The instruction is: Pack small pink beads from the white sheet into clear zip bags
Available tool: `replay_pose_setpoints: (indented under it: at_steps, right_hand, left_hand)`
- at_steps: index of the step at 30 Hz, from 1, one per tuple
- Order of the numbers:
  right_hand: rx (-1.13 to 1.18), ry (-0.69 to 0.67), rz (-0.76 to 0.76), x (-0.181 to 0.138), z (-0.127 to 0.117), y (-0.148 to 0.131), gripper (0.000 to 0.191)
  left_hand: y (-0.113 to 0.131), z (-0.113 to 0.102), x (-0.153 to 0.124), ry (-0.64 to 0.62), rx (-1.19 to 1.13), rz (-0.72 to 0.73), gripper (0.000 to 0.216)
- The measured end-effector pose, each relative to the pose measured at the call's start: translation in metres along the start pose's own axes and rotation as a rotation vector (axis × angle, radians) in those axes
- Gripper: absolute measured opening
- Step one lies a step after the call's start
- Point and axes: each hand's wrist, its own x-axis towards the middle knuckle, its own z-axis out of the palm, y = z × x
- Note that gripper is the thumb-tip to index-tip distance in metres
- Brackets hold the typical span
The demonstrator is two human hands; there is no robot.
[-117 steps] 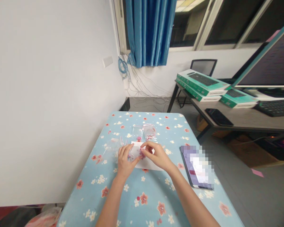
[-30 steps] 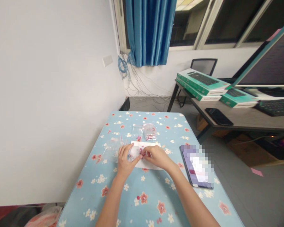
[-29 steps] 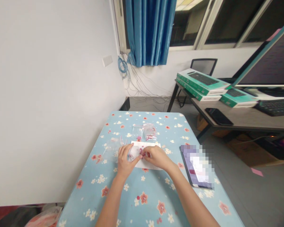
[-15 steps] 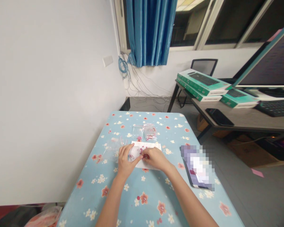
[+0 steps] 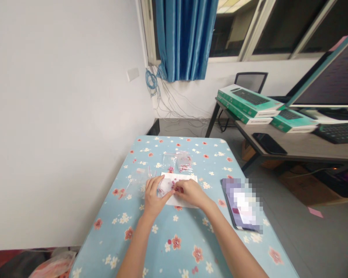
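Left hand [image 5: 153, 195], spread wide, and right hand [image 5: 191, 192], pinched narrow, flank the red beads [image 5: 174, 181].

Free tablecloth [image 5: 159, 247] between forearms [image 5: 139, 239], beads [image 5: 174, 183] and plastic bags [image 5: 184, 161] ahead, tablet [image 5: 242, 206] right

No readable text.
Blurs to a dark strip on the white ends of the green boxes [image 5: 249, 101], fades to faint lines on the monitor [image 5: 332, 73], shows only as coarse blocks on the tablet [image 5: 241, 204].
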Motion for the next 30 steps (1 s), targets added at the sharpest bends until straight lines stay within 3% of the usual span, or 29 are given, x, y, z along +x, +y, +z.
replay_pose_setpoints:
  at_steps: [12,21,30]
  right_hand:
    - [0.032,-0.047,0.002,0.0,0.002,-0.001,0.012]
    - [0.378,0.262,0.065,-0.005,-0.026,0.001,0.019]
    - [0.453,0.279,-0.021,-0.008,-0.034,-0.02,0.019]
  left_hand:
    - [0.0,0.0,0.0,-0.01,-0.003,-0.023,0.047]
    - [0.002,0.0,-0.001,-0.02,-0.016,-0.035,0.049]
    - [0.004,0.001,-0.001,-0.002,-0.029,0.01,0.049]
